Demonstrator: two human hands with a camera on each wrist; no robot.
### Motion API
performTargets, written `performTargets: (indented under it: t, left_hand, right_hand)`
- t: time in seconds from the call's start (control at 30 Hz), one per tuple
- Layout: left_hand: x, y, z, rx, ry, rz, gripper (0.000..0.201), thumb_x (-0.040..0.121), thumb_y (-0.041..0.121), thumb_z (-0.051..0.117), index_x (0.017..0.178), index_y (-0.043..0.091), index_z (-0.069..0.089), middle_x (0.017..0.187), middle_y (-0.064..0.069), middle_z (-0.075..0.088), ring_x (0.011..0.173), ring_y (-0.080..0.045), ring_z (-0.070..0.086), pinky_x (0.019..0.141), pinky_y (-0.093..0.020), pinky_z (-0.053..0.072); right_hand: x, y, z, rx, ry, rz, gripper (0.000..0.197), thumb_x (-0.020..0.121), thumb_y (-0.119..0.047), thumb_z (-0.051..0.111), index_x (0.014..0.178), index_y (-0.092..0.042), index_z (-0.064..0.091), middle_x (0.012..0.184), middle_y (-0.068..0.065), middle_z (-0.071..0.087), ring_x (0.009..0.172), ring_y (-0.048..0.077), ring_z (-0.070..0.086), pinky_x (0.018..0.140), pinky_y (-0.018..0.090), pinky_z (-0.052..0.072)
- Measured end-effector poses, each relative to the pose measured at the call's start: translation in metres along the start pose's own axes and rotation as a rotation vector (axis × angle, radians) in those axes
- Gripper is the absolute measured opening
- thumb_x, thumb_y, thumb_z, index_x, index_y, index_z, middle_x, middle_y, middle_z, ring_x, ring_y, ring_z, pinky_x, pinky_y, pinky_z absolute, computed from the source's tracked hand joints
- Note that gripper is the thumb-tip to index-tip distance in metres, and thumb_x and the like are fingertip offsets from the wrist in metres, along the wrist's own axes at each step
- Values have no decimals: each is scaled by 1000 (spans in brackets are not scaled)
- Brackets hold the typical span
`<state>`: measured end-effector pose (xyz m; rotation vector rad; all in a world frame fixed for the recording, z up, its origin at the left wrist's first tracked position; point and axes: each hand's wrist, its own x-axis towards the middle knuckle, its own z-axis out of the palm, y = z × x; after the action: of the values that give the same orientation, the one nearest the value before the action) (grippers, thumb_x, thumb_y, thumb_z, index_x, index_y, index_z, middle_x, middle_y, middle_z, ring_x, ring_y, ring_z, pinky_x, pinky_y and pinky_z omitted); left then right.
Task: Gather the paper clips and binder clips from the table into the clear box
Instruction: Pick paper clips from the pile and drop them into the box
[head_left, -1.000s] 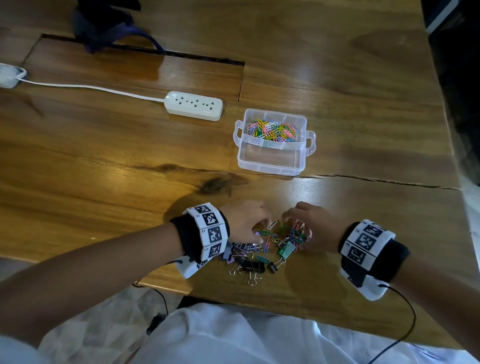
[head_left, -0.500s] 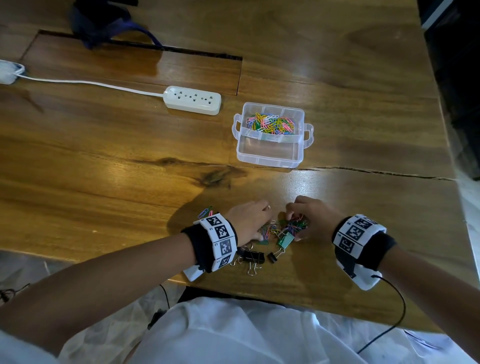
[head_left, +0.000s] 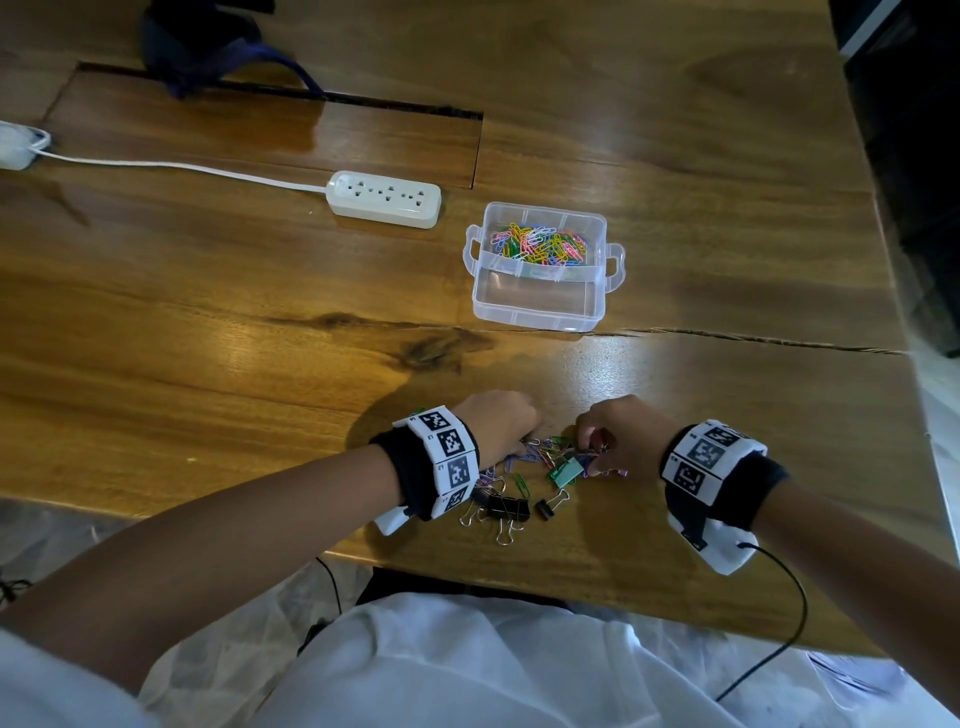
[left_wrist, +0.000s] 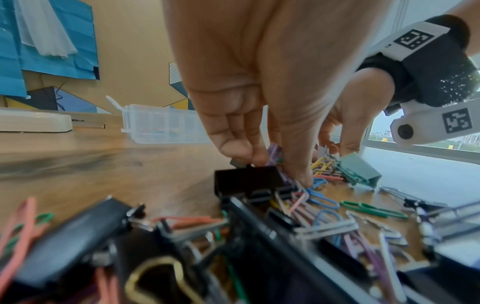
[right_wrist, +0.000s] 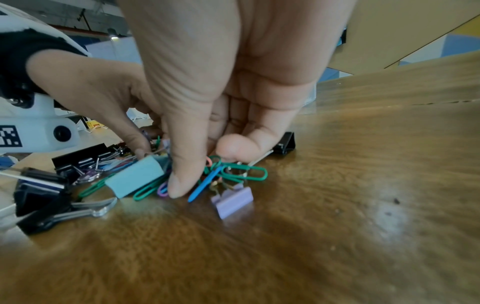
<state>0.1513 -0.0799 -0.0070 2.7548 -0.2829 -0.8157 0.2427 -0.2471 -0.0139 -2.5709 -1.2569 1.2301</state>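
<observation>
The table (head_left: 208, 322) is glossy wood; the box (head_left: 540, 306) is clear plastic; binder clips (head_left: 506, 506) have shiny metal handles.

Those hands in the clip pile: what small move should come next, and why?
Probably lift the pinched paper clips and carry them to the clear box. Both the left hand and right hand already have fingers closed in the pile, and the box's near compartment looks empty.

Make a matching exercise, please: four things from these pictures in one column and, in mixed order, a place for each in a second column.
1. white plastic power strip
2. colourful paper clips already sorted
3. mint-green binder clip
4. dark blue cloth bag

a. between the two hands
b. far compartment of the clear plastic box
c. left of the clear box
d. far edge of the wooden table

Pairs: 1-c, 2-b, 3-a, 4-d
</observation>
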Motion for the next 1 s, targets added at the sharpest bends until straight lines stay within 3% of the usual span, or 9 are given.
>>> performTargets:
  t: [0.1, 0.23, 0.33, 0.47, 0.57, 0.67, 0.73, 0.9, 1.0]
  left_hand:
    - [2, 0, -2, 34, -23, 1, 30, 92, 24, 57, 116, 7, 57, 117, -9, 56, 107, -29, 57, 85, -38, 50]
    - [6, -1, -3, 113, -71, 32, 31, 94, 22, 53, 120, 6, 55, 117, -10, 55, 108, -29, 56, 83, -38, 49]
    - [9, -3, -5, 102, -98, 42, 31, 94, 20, 53, 120, 4, 55, 119, -11, 54, 109, -29, 56, 82, -36, 47]
    - [9, -8, -6, 59, -80, 33, 29, 94, 22, 53, 117, 5, 56, 120, -10, 54, 109, -28, 57, 85, -36, 49]
    - [9, -15, -10, -51, -47, 4, 27, 92, 25, 56, 110, 5, 60, 118, -11, 60, 108, -27, 58, 88, -34, 48]
    - [9, -25, -14, -227, 35, -29, 19, 89, 22, 60, 98, 6, 64, 107, -8, 65, 101, -22, 59, 76, -25, 41]
    - [7, -31, -16, -308, 76, -41, 17, 88, 22, 62, 94, 7, 65, 102, -7, 67, 96, -19, 59, 72, -21, 36]
    - [8, -41, -20, -503, 128, -70, 16, 86, 22, 65, 91, 8, 69, 95, -6, 71, 82, -12, 59, 72, -22, 42]
    - [10, -46, -22, -623, 184, -88, 14, 83, 19, 69, 86, 6, 70, 89, -9, 73, 77, -11, 61, 71, -24, 47]
  right_hand:
    - [2, 1, -1, -21, -24, 1, 20, 72, -27, 76, 87, -20, 65, 82, -7, 60, 74, 16, 66, 59, 19, 48]
    - [1, 0, -3, -31, -54, -16, 16, 74, -25, 75, 79, -24, 60, 80, -8, 60, 60, 11, 63, 61, 20, 50]
    - [0, 1, -5, -11, -61, -19, 15, 77, -22, 73, 78, -24, 58, 80, -6, 61, 58, 10, 63, 60, 19, 51]
    - [1, 5, -13, -3, 11, -15, 15, 78, -25, 72, 90, -19, 66, 79, -9, 58, 71, 9, 57, 56, 10, 36]
    - [0, 12, -21, 119, 91, -2, 15, 74, -24, 76, 86, -20, 68, 78, -9, 61, 65, 6, 59, 63, 15, 46]
    - [1, 18, -29, 268, 164, 2, 15, 69, -21, 79, 76, -25, 66, 73, -10, 62, 64, 12, 63, 63, 22, 51]
    - [4, 18, -38, 295, 169, 23, 14, 70, -21, 78, 77, -23, 66, 74, -7, 63, 65, 9, 60, 60, 18, 47]
    - [15, 25, -61, 465, 228, 65, 17, 71, -22, 77, 83, -14, 69, 76, 0, 71, 64, 14, 65, 61, 19, 51]
    - [23, 25, -72, 592, 283, 75, 14, 69, -19, 79, 76, -16, 67, 63, -8, 71, 57, 8, 67, 59, 15, 49]
